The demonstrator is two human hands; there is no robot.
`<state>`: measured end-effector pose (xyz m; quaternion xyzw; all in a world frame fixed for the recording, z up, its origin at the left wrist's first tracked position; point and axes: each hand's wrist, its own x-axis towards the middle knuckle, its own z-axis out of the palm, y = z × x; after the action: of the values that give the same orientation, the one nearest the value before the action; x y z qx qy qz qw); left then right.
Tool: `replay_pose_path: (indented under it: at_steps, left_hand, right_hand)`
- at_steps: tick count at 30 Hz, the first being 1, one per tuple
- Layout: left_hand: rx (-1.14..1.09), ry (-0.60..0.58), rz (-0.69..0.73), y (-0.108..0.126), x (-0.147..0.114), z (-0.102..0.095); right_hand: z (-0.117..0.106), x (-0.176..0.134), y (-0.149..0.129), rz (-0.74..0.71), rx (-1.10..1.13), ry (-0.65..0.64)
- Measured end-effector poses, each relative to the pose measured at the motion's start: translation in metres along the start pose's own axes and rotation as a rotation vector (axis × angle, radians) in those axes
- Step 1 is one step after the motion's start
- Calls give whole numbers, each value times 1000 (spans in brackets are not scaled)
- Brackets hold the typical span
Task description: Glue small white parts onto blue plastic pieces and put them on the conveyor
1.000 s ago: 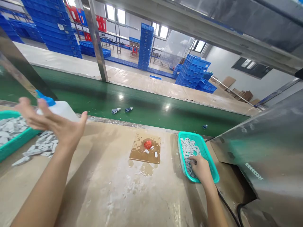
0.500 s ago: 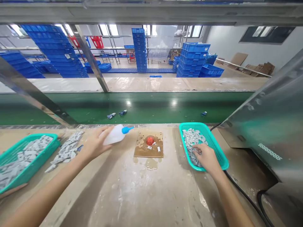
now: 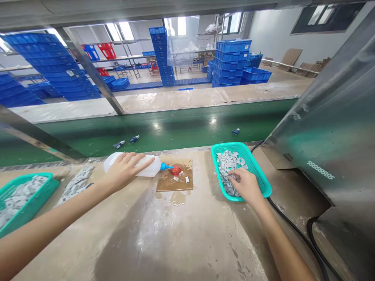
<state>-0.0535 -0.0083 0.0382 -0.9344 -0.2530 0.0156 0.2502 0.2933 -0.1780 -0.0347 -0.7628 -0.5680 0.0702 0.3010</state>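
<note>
My left hand (image 3: 123,168) is wrapped round a white squeeze bottle (image 3: 151,167) with a blue nozzle. The bottle lies tipped on its side, and its tip is at a red cap-like piece (image 3: 176,170) on a wet brown square board (image 3: 170,185). Several small white plastic pieces (image 3: 187,179) lie on the board beside the red piece. Over on the right, my right hand (image 3: 244,183) reaches into a green basket (image 3: 265,189) of small grey-white plastic parts (image 3: 230,162). Its fingertips are pinched together among the parts; what they hold is too small to make out.
Another green basket (image 3: 48,191) of grey-white parts stands at left, beside a loose pile of parts (image 3: 76,183). Behind the worktop runs a green conveyor belt (image 3: 184,128) carrying a few dark blue-and-white pieces (image 3: 134,139). A metal housing (image 3: 331,128) and black cable (image 3: 288,214) are at right.
My left hand has brought the bottle rightward and tipped it, so its nozzle is now at the red piece. My right hand stays in the basket. The camera view has shifted and tilted slightly.
</note>
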Motion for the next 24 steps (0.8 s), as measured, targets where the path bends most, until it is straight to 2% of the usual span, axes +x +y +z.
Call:
replay_pose_path:
  at_steps: [7,12,17,19,22,24]
  left_hand:
    - [56,9,78,-10,2,-18]
    - [-144,2,-67,-10,-7,-11]
    - [-498,126,-349,4,-19,7]
    - [-621,185,-554,9,-23,16]
    - [-737,304,-946,7,-32,31]
    - [-774,402,-1117,0,-41,41]
  right_hand:
    - [0,-1,1,9,69,87]
    - [-2,-2,2,-5,155,141]
    - [-2,-2,2,33,239,167]
    - [-2,-1,3,43,270,147]
    - [-3,-1,5,83,294,108]
    - [-5,0,6,107,280,84]
